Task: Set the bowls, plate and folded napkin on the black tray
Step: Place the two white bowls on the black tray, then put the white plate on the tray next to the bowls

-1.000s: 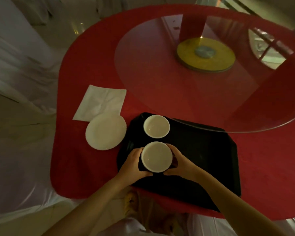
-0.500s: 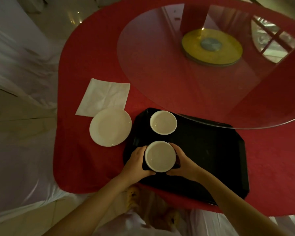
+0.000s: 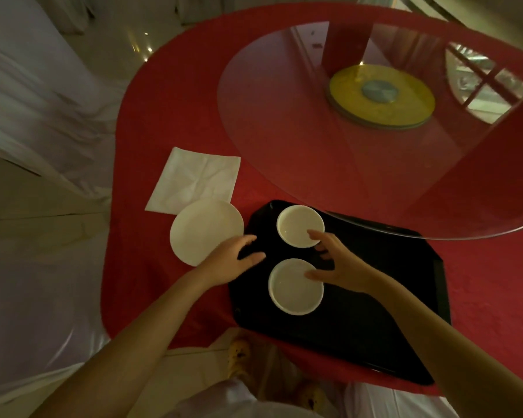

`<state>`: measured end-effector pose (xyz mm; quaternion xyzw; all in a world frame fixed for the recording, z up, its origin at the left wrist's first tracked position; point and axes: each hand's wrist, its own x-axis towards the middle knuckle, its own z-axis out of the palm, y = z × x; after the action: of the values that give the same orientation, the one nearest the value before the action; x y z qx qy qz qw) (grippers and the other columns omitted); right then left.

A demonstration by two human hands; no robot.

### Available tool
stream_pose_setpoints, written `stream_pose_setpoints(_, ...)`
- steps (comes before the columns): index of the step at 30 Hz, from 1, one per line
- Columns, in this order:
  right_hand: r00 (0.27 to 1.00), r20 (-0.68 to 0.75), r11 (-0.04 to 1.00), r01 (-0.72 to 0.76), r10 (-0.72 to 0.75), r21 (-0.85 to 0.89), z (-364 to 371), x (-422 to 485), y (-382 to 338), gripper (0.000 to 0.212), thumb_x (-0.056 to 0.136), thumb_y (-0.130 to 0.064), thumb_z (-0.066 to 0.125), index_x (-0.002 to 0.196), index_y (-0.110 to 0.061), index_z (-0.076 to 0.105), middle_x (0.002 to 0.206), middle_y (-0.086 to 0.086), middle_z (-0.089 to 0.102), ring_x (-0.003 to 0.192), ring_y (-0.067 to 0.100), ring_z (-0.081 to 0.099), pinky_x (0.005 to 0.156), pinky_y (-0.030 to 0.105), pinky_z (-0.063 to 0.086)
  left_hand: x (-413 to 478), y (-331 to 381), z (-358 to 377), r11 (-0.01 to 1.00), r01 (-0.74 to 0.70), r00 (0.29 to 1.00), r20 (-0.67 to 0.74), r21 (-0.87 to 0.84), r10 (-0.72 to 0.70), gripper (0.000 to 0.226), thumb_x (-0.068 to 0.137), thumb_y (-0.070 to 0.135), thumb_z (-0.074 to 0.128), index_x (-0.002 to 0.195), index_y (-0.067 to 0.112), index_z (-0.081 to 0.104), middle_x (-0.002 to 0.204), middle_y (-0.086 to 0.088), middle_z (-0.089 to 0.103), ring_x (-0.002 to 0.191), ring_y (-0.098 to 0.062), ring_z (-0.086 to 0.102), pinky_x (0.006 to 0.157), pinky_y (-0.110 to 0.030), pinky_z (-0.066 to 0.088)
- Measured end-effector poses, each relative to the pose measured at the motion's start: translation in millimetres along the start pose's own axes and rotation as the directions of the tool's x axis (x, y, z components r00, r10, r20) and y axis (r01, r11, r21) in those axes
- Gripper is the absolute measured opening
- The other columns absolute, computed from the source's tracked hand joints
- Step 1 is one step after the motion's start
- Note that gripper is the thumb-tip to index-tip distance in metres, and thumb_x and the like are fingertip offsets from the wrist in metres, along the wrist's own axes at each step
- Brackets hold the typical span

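Covering the round table is a red cloth [image 3: 169,95]; on it lies a glossy black octagonal plastic tray [image 3: 384,300] bearing two round white ceramic bowls [image 3: 296,286] [image 3: 296,225]. Beside it sit a smooth white plate [image 3: 204,230] and a creased white folded napkin [image 3: 194,179]. Left hand [image 3: 227,260] and right hand [image 3: 341,263] hover empty, fingers spread.

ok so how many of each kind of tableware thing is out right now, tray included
bowls: 2, far bowl and near bowl, both on the tray
plate: 1, on the tablecloth
napkin: 1, on the tablecloth
tray: 1
total: 5
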<state>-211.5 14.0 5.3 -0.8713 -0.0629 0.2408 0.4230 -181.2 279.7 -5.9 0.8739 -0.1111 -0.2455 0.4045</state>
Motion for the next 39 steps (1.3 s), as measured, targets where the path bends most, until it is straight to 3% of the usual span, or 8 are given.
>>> stream_pose_setpoints(5, 0.992, -0.081, 0.98, 0.077, -0.093, -0.181, -0.9, 39.4, -36.1, 0.073, 0.077, -0.036, 0.07, 0.137, -0.024, 0.029, 0.142, 0.004, 0.031, 0.122, 0.021, 0.04, 0.099, 0.038, 0.042, 18.2, -12.7, -36.9, 0.997, 0.051, 0.977, -0.209, 0.064, -0.037, 0.05, 0.088, 0.039, 0.055, 0.132, 0.016, 0.046, 0.133, -0.004, 0.054, 0.116, -0.017, 0.052, 0.088, -0.024, 0.037)
stream_pose_setpoints(9, 0.992, -0.059, 0.898, 0.072, -0.108, -0.433, 3.1, 76.0, -62.6, 0.08, 0.078, -0.046, 0.065, 0.141, -0.023, 0.023, 0.148, 0.005, 0.029, 0.136, 0.029, 0.025, 0.109, 0.048, 0.028, 22.7, -22.3, -68.0, 0.994, 0.07, 0.962, -0.269, 0.087, -0.044, 0.05, 0.089, 0.034, 0.055, 0.133, 0.014, 0.044, 0.133, -0.007, 0.053, 0.116, -0.022, 0.053, 0.087, -0.026, 0.039)
stream_pose_setpoints(15, 0.995, 0.073, 0.823, 0.095, -0.065, -0.56, 14.2, 125.4, -101.0, 0.087, 0.08, -0.046, 0.063, 0.146, -0.017, 0.013, 0.154, 0.01, 0.018, 0.14, 0.034, 0.014, 0.111, 0.05, 0.021, 24.3, -48.1, -109.9, 0.979, 0.157, 0.939, -0.325, 0.128, -0.108, 0.049, 0.089, 0.029, 0.057, 0.133, 0.011, 0.044, 0.136, -0.014, 0.048, 0.122, -0.027, 0.049, 0.097, -0.034, 0.039)
stream_pose_setpoints(26, 0.989, 0.141, 0.767, 0.053, 0.049, -0.639, 53.7, 187.7, -113.0, 0.075, 0.086, -0.033, 0.06, 0.144, -0.009, 0.018, 0.15, 0.016, 0.026, 0.138, 0.033, 0.021, 0.114, 0.045, 0.017, 26.7, -108.1, -120.1, 0.903, 0.408, 0.889, -0.284, 0.133, -0.36, 0.069, 0.08, 0.023, 0.066, 0.14, 0.016, 0.033, 0.136, -0.023, 0.041, 0.12, -0.036, 0.048, 0.099, -0.04, 0.043)
stream_pose_setpoints(29, 0.986, 0.129, 0.79, -0.002, 0.102, -0.613, 59.3, 198.9, -109.5, 0.074, 0.086, -0.027, 0.061, 0.145, -0.013, 0.018, 0.149, 0.017, 0.027, 0.135, 0.038, 0.025, 0.111, 0.049, 0.026, 29.2, -114.9, -112.3, 0.894, 0.448, 0.869, -0.247, 0.023, -0.429, 0.07, 0.081, 0.015, 0.063, 0.142, 0.017, 0.028, 0.135, -0.023, 0.036, 0.1, -0.039, 0.061, 0.076, -0.043, 0.057)
stream_pose_setpoints(31, 0.983, 0.129, 0.806, -0.027, 0.128, -0.591, 61.6, 203.7, -107.0, 0.074, 0.085, -0.022, 0.061, 0.145, -0.015, 0.018, 0.147, 0.017, 0.028, 0.133, 0.039, 0.029, 0.108, 0.049, 0.031, 32.2, -118.5, -106.1, 0.885, 0.465, 0.859, -0.237, -0.009, -0.454, 0.071, 0.083, 0.014, 0.06, 0.143, 0.015, 0.024, 0.138, -0.021, 0.032, 0.101, -0.038, 0.059, 0.068, -0.038, 0.058)
stream_pose_setpoints(35, 0.976, 0.142, 0.831, -0.062, 0.167, -0.553, 66.2, 211.4, -95.0, 0.074, 0.082, -0.012, 0.061, 0.144, -0.017, 0.02, 0.143, 0.017, 0.031, 0.127, 0.036, 0.039, 0.103, 0.044, 0.039, 44.2, -122.3, -94.1, 0.882, 0.466, 0.857, -0.279, 0.064, -0.433, 0.067, 0.084, 0.019, 0.059, 0.142, 0.015, 0.026, 0.133, -0.022, 0.037, 0.115, -0.038, 0.049, 0.094, -0.04, 0.042)
stream_pose_setpoints(39, 0.988, 0.093, 0.863, -0.064, 0.127, -0.501, 66.0, 204.4, -89.6, 0.07, 0.083, 0.0, 0.053, 0.143, -0.017, 0.022, 0.143, 0.016, 0.031, 0.123, 0.034, 0.044, 0.097, 0.037, 0.042, 37.8, -112.5, -82.6, 0.897, 0.44, 0.852, -0.332, 0.034, -0.405, 0.06, 0.083, 0.013, 0.054, 0.139, 0.019, 0.033, 0.126, -0.019, 0.041, 0.106, -0.035, 0.053, 0.089, -0.036, 0.043)
